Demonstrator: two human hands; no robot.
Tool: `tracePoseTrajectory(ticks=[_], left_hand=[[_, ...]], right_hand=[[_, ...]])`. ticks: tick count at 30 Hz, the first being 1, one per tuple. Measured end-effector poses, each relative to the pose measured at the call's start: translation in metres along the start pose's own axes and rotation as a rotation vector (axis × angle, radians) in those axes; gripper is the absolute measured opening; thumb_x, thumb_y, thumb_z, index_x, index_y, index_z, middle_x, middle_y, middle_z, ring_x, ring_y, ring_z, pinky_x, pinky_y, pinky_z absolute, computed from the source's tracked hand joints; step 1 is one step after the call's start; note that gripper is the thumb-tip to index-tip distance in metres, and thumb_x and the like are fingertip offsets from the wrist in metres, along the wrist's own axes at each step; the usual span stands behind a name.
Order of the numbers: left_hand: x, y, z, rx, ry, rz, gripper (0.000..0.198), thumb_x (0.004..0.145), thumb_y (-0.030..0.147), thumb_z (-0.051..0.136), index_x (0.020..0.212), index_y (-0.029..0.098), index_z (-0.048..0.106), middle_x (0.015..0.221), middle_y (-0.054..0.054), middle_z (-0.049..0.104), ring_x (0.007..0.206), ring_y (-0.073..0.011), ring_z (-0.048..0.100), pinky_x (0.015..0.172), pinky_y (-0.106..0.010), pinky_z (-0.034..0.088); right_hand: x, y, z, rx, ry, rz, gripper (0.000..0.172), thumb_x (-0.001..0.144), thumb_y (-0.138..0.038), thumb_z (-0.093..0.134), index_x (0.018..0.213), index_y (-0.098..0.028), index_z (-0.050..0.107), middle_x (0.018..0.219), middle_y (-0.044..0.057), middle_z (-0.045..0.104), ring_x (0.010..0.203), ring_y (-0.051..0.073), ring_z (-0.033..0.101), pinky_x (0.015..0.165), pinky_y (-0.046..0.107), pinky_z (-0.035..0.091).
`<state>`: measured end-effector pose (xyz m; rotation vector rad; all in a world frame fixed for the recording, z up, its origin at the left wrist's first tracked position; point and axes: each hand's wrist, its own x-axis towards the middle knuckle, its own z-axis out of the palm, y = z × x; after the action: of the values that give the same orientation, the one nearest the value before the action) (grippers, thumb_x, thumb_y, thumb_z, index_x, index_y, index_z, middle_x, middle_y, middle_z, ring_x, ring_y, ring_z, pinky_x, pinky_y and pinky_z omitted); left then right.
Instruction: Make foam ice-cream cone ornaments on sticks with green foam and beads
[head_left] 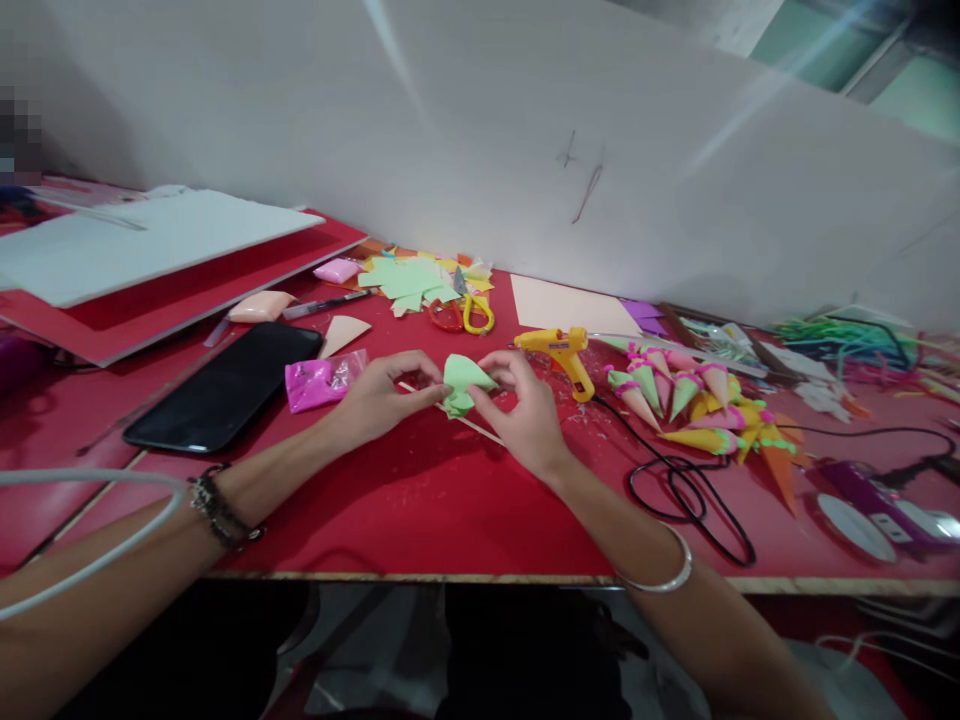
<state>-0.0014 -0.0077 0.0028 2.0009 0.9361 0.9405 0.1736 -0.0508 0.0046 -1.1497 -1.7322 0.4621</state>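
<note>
Green paper (pixel 463 381) (part hidden) btw. fingers (pixel 421 392)

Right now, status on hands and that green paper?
Hands: left hand and right hand both pinch green paper. thin stick on table beneath. glue gun just beyond right hand.

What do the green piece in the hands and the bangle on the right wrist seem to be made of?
The green piece: likely paper or thin foam sheet, matte; it bends without shine. The bangle: probably polished metal; silvery with a bright highlight.
</note>
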Motion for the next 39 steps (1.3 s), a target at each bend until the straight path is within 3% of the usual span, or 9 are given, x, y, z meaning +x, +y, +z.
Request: tracePoseTrajectory(ticks=[10,16,23,39], left_hand=[[0.001,0.0029,0.0017,0.025,0.006,-0.015,0.021,0.07,0.034,0.057,0.064,0.015,0.049,0.06,0.004,0.047,0.058,-0.0083,0.044,0.056,-0.02,0.035],[0.0007,0.0028,0.003,0.014,-0.039,-0.024,0.02,0.072,0.034,0.055,0.068,0.015,0.051,0.061,0.003,0.048,0.058,-0.0086,0.045,0.056,-0.02,0.035],[0.0001,-0.0018,0.003,-0.014,-0.048,-0.04,0.021,0.071,0.034,0.056,0.067,0.015,0.048,0.062,0.003,0.05,0.06,-0.0093,0.047,0.057,-0.02,0.037],[0.0,0.0028,0.0014,-0.087,-0.067,-0.055,0.021,0.071,0.033,0.056,0.064,0.016,0.044,0.06,0.004,0.045,0.057,-0.0082,0.043,0.054,-0.019,0.035]], right_hand=[[-0.0007,-0.0019,0.0018,-0.036,-0.044,-0.042,0.021,0.076,-0.025,0.051,0.096,-0.021,0.045,0.09,0.003,0.059,0.083,0.015,0.059,0.072,0.026,0.046],[-0.0021,-0.0025,0.0055,-0.027,-0.06,-0.014,0.029,0.076,-0.028,0.051,0.102,-0.022,0.042,0.099,0.004,0.058,0.089,0.017,0.058,0.073,0.028,0.046],[-0.0026,-0.0033,0.0054,-0.037,-0.092,-0.015,0.026,0.079,-0.024,0.047,0.104,-0.023,0.041,0.097,0.004,0.059,0.094,0.018,0.057,0.074,0.029,0.045],[-0.0027,-0.0048,0.0058,-0.002,-0.052,-0.007,0.029,0.078,-0.022,0.046,0.106,-0.022,0.04,0.098,0.005,0.058,0.085,0.016,0.059,0.073,0.029,0.047]])
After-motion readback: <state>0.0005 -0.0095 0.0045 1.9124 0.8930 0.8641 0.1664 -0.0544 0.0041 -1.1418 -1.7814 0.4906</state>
